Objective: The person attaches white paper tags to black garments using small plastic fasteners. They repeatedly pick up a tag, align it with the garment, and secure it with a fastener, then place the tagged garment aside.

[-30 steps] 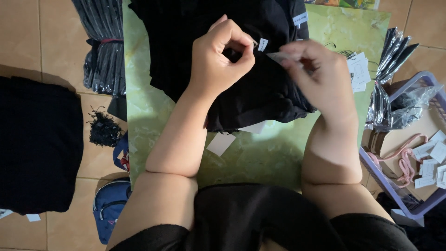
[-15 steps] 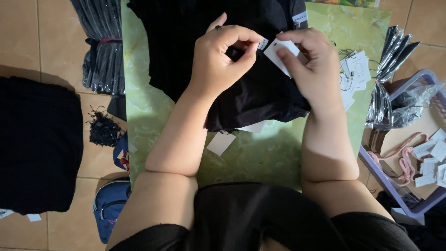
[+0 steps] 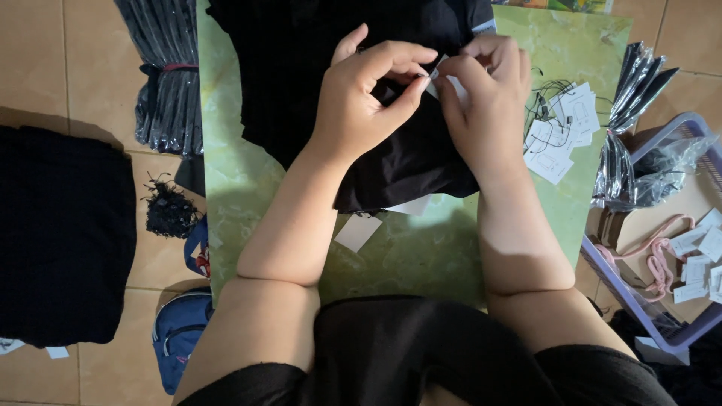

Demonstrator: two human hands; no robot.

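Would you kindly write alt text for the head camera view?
Left hand and right hand pinch a small white tag together over a black garment on a green table; more white tags lie to the right.

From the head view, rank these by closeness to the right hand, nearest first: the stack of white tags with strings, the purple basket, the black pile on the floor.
1. Stack of white tags with strings: just right of the right hand, on the green table.
2. Purple basket: farther right, on the floor.
3. Black pile: far left, on the floor.
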